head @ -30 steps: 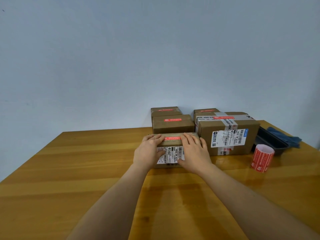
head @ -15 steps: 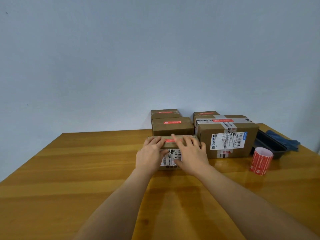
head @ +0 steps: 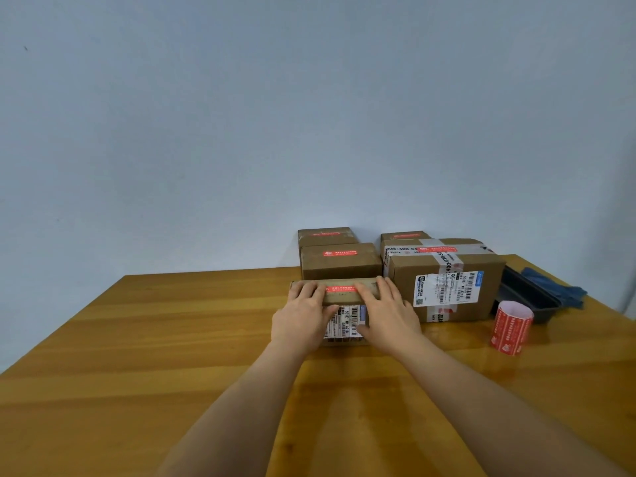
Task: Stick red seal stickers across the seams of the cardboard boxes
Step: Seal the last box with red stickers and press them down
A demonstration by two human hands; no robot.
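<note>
A: Where was the box (head: 344, 297)?

B: Centre of frame, on the table (head: 172, 339). Your left hand (head: 303, 320) and right hand (head: 389, 315) lay on it, fingers straight, flanking the sticker (head: 340, 289) on top.

A: Advice?

B: You likely needed to rub outward from the sticker's middle, flattening both ends over the seam.

We are covering both ends of the near box (head: 344, 293) and part of its label (head: 346, 323) with our hands. Print on the stickers is too small to read. The desk (head: 137, 339) is running off the lower edge.
</note>
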